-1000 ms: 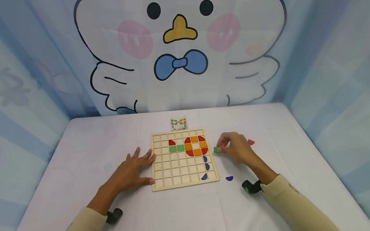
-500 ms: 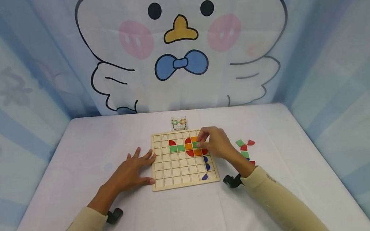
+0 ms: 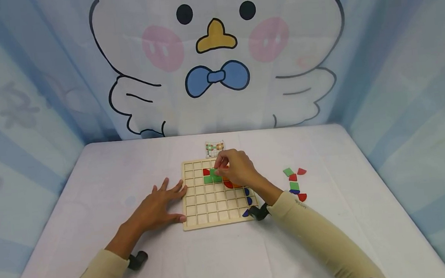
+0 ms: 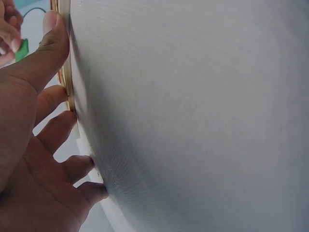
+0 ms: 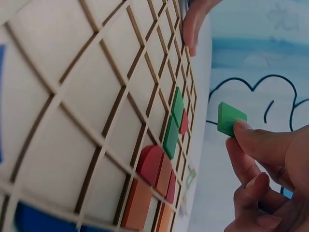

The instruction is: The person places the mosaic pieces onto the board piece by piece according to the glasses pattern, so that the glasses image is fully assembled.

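Observation:
A wooden grid board (image 3: 206, 209) lies on the table. My left hand (image 3: 157, 208), fingers spread, touches its left edge with the thumb and fingertips. Between thumb and fingers, my right hand (image 3: 238, 167) pinches a green square tile (image 5: 231, 118), held above the board's upper middle, apart from the grid in the right wrist view. Below it sit green tiles (image 3: 208, 180) in a row, with a red quarter-round piece (image 3: 206, 172) above the left one. Farther right, orange and red pieces (image 3: 228, 184) are partly hidden by the right hand. Blue pieces (image 3: 247, 192) rest along the board's right side.
Several loose pieces lie right of the board, among them a green tile (image 3: 288, 172), a red quarter-round (image 3: 302, 171) and a blue piece (image 3: 294, 192). Behind the board stands a small pattern card (image 3: 215, 147). A printed curtain (image 3: 220, 108) hangs beyond the table's back edge.
The right hand has carried the green tile from beside the board's right edge leftward over the grid, uncovering loose pieces on the right. My left hand has stayed at the board's left edge.

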The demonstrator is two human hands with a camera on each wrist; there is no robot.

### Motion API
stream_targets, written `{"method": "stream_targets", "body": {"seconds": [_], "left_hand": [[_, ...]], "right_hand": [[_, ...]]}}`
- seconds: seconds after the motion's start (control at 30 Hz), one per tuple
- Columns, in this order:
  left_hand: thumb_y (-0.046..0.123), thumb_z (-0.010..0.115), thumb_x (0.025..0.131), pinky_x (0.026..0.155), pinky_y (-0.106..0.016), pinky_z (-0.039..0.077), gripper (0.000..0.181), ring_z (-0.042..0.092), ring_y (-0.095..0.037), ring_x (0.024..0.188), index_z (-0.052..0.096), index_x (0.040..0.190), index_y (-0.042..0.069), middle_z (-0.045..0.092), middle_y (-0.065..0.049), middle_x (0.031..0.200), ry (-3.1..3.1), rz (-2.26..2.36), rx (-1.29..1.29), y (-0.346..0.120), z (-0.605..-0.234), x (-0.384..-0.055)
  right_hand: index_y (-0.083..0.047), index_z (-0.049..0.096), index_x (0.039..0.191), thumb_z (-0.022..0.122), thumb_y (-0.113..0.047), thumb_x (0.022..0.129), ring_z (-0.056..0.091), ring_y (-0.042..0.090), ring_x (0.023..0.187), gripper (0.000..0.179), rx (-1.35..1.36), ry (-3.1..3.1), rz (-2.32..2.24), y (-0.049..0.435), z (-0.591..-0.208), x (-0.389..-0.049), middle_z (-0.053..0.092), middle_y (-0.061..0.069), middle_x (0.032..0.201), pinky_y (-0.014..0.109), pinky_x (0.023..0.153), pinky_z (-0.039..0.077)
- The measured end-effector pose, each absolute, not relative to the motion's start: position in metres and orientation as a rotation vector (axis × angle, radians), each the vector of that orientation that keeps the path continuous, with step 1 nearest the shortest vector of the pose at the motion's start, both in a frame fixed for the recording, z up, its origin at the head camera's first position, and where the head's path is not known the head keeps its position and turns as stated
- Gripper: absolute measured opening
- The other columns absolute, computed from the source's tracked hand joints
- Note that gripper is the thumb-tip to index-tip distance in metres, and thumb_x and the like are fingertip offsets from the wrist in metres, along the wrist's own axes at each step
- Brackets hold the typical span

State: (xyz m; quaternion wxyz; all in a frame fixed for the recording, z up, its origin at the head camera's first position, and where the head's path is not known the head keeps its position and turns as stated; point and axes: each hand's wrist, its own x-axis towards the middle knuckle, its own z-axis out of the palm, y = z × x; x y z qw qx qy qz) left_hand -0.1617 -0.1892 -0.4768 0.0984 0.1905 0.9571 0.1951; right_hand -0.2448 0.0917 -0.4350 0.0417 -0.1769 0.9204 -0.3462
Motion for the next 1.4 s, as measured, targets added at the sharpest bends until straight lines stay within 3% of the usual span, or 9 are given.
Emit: {"method": "stream_targets", "body": {"seconds": [0.8, 1.4], "left_hand": [[0.049, 0.088, 0.081, 0.124, -0.076, 0.023, 0.093, 0.02, -0.055, 0.16, 0.05, 0.16, 0.017, 0.039, -0.01, 0.171, 2.841, 0.614, 0.621, -0.192, -0.479, -0.162], [0.048, 0.089, 0.081, 0.124, -0.077, 0.022, 0.093, 0.019, -0.055, 0.16, 0.05, 0.16, 0.018, 0.038, -0.009, 0.171, 2.839, 0.626, 0.611, -0.192, -0.479, -0.162]], "right_hand": [[-0.02, 0.072, 0.084, 0.085, -0.019, 0.093, 0.063, 0.013, 0.07, 0.015, -0.579, 2.837, -0.925, 0.037, -0.453, -0.266, 0.072, -0.003, 0.082, 0.025, 0.057, 0.046], [-0.019, 0.077, 0.1, 0.08, -0.02, 0.096, 0.063, 0.013, 0.071, 0.005, -0.546, 2.854, -0.779, 0.032, -0.459, -0.27, 0.072, -0.003, 0.086, 0.029, 0.058, 0.05]]}}
